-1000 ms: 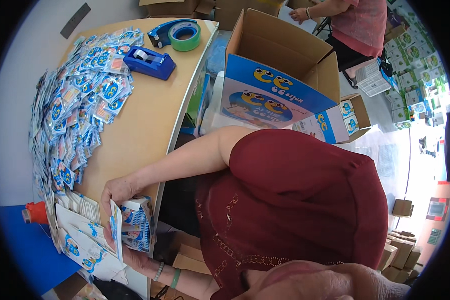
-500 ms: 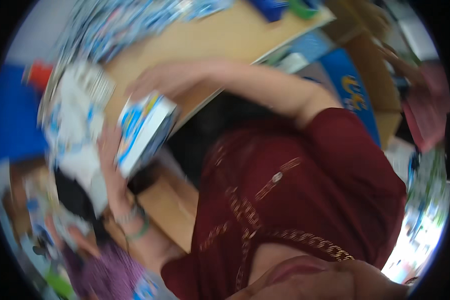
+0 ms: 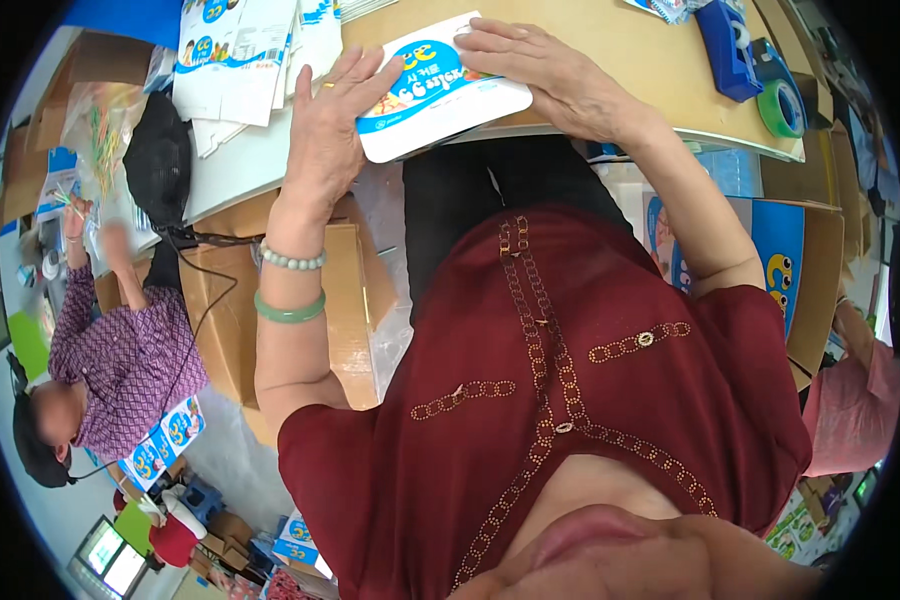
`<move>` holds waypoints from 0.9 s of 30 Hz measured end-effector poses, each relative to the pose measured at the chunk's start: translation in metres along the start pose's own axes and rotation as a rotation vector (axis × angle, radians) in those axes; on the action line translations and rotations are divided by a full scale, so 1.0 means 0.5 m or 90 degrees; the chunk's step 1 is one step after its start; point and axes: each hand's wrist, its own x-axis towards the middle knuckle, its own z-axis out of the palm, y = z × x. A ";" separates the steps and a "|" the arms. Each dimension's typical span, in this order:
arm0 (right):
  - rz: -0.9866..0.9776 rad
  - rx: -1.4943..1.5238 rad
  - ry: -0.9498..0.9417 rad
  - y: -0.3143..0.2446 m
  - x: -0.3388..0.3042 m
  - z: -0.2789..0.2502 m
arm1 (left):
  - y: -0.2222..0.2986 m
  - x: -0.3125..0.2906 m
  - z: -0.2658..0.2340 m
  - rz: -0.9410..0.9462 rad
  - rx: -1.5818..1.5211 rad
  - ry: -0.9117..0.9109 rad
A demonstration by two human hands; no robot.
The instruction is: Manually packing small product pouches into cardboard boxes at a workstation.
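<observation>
A white-and-blue printed package with rounded corners is held between my two hands at the near edge of the table. Its printed face is turned up, and its near edge sticks out past the tabletop. I cannot tell whether it is a single piece or a stack. My left hand, below a beaded bracelet and a green bangle, presses the left end with its fingers stretched along the side. Across the right end lies my right hand, its fingertips on the far right corner and its thumb hidden.
Flat printed packages are piled at the left of the table. A blue tape dispenser and a green tape roll sit at the right corner. Cardboard boxes stand below. At left, a person in a purple patterned shirt handles thin sticks.
The view has swung round and sharpened. The package, formerly tilted up on its edge between my hands, now lies nearly flat with its printed face upward. Both hands remain at its ends.
</observation>
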 end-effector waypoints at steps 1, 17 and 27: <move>-0.003 0.004 -0.002 -0.010 -0.006 0.001 | 0.006 -0.006 0.000 -0.005 0.001 -0.001; -0.075 -0.049 0.122 0.011 0.020 0.043 | 0.042 -0.004 0.025 0.078 0.028 0.141; -0.217 -0.156 0.239 0.014 0.041 0.092 | 0.106 0.012 -0.005 -0.033 0.274 -0.077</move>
